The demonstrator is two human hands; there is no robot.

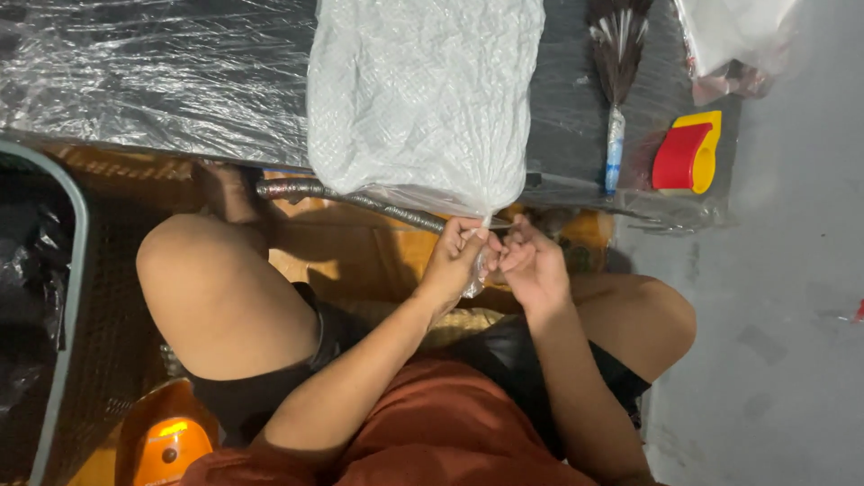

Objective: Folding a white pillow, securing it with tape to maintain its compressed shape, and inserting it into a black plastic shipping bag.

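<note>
the black plastic-wrapped table (135, 81) spans the top of the view, and on it lies the big clear plastic bag (418, 99), stuffed with something white. its long axis runs from the far side of the table toward the person, the gathered neck pointing at their lap and hanging just past the table edge. the left hand (454, 256) and right hand (531, 261) are pressed close together at that neck, fingers pinching the bunched plastic. to do this well, i judge the neck should stay tightly gathered and pulled taut. a red and yellow tape dispenser (687, 153) and a feather duster (616, 72) rest to the right.
</note>
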